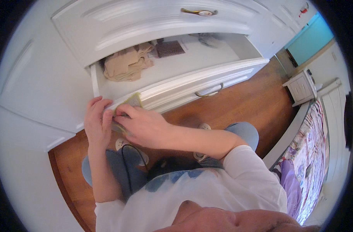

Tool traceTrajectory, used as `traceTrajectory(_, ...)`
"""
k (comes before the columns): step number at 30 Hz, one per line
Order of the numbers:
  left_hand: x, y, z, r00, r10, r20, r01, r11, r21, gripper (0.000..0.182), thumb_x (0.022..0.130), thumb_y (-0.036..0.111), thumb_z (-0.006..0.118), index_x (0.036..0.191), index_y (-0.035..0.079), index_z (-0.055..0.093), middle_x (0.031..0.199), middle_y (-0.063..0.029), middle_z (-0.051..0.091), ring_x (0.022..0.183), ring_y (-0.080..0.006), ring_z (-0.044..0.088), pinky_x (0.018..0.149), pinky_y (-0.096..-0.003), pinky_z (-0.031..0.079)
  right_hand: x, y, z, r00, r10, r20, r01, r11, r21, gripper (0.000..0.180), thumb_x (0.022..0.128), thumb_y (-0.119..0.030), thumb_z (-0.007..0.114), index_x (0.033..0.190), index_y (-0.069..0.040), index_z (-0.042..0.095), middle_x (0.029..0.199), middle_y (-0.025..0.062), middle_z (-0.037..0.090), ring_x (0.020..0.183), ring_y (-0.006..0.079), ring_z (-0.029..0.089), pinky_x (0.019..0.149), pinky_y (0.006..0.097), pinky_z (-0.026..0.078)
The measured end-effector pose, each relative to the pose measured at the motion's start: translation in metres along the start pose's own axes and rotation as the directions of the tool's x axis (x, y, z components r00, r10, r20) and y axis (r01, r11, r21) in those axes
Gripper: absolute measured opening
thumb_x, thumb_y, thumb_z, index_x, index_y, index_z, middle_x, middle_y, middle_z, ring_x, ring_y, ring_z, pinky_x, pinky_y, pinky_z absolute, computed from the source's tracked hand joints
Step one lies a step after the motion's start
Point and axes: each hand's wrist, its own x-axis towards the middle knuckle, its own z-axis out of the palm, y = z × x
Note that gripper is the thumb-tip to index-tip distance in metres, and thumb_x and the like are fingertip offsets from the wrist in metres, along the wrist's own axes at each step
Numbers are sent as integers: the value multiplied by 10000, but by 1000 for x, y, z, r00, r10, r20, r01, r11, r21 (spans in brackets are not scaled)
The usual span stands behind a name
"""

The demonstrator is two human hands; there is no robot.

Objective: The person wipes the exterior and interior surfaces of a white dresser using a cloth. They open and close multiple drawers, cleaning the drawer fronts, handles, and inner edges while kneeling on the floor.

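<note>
Before me a white drawer is pulled out of a white cabinet. My right hand grips a grey cloth with a yellow-green edge against the left end of the drawer front's top edge. Close beside it, my left hand rests at the drawer's left front corner, its fingers bent and apart, with no object seen in it. Inside the drawer lie crumpled beige fabric at the left, a dark brown ribbed item behind it, and a clear, crinkled item at the back.
A curved metal handle sticks out from the open drawer's front; another handle is on the drawer above. My knees and shoes are below on the wooden floor. To the right stand a white nightstand and a bed with patterned bedding.
</note>
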Motion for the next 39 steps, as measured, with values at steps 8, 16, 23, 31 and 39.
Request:
traceTrajectory(8, 8, 7, 6, 995, -95, 22, 92, 988, 127, 128, 899, 132, 660, 938, 9, 667, 1029, -163, 658, 1067, -349, 608, 926, -404, 469, -59, 84, -66, 987, -33, -159, 30, 999, -25, 372, 803, -159, 706, 1156, -98, 607, 1173, 64, 559, 916, 289, 652, 729, 390, 565)
traceTrajectory(16, 24, 44, 33, 999, 28, 30, -32, 984, 178, 115, 860, 77, 702, 939, 8, 654, 909, -132, 663, 907, -319, 629, 810, -381, 499, -122, 159, -139, 905, 0, -425, -104, 969, -223, 247, 797, -127, 712, 1041, -107, 677, 1071, 71, 647, 844, 267, 682, 696, 347, 582)
traceTrajectory(23, 33, 40, 44, 995, -92, 37, 89, 994, 66, 90, 911, 73, 661, 947, -9, 648, 834, -99, 632, 734, -196, 584, 701, -292, 483, -174, 240, -195, 758, -49, -650, -243, 904, -351, 200, 782, -40, 683, 979, -77, 690, 1021, 120, 690, 871, 277, 697, 741, 342, 581)
traceTrajectory(31, 40, 43, 49, 992, -116, 53, 98, 957, 273, 171, 964, 157, 628, 922, -8, 650, 840, -97, 641, 717, -186, 575, 672, -301, 477, -247, 335, -268, 489, 45, -871, -674, 653, -345, 289, 885, -153, 631, 1166, -107, 677, 1175, 124, 675, 1024, 324, 665, 862, 376, 540)
traceTrajectory(39, 36, 37, 57, 998, 56, 16, -58, 932, 358, 168, 971, 161, 598, 908, 9, 632, 803, -98, 591, 694, -218, 563, 610, -320, 467, -297, 377, -256, 190, 505, -842, -876, 475, 86, 354, 866, -268, 665, 1155, -66, 700, 1058, 154, 720, 983, 284, 685, 860, 355, 517)
